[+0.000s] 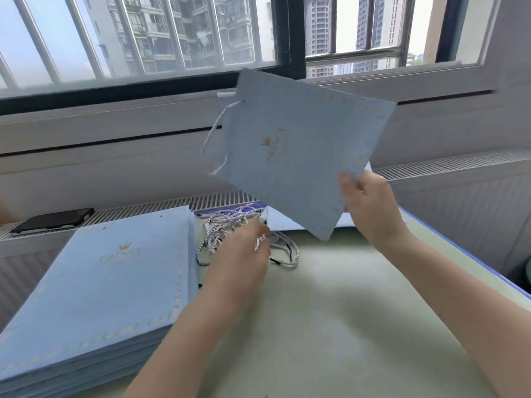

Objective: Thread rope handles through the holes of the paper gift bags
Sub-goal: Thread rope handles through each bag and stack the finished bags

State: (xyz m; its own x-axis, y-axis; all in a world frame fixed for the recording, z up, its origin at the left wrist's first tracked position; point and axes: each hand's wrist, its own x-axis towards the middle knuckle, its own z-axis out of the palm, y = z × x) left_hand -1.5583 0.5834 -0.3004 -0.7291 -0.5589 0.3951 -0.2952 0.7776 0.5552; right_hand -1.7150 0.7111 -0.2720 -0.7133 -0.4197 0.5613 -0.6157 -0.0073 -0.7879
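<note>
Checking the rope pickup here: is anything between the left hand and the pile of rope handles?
Nothing visible blocks it. The left hand is already at the pile of rope handles on the table; the raised gift bag in the right hand hangs above, clear.

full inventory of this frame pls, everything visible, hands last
held gift bag: 1, light blue with gold crown print, in the air above the table, one rope handle threaded at its left edge
bag stack: 1 pile, light blue, flat on the table's left side; count unclear
loose ropes: 1 tangled pile, white and grey, behind the left hand
table: 1, pale green, blue edge
phone: 1, black, on the vent ledge at left
window: barred, high-rises outside
left hand: reaching into the ropes, blurred
right hand: pinches the held bag's lower corner
</note>
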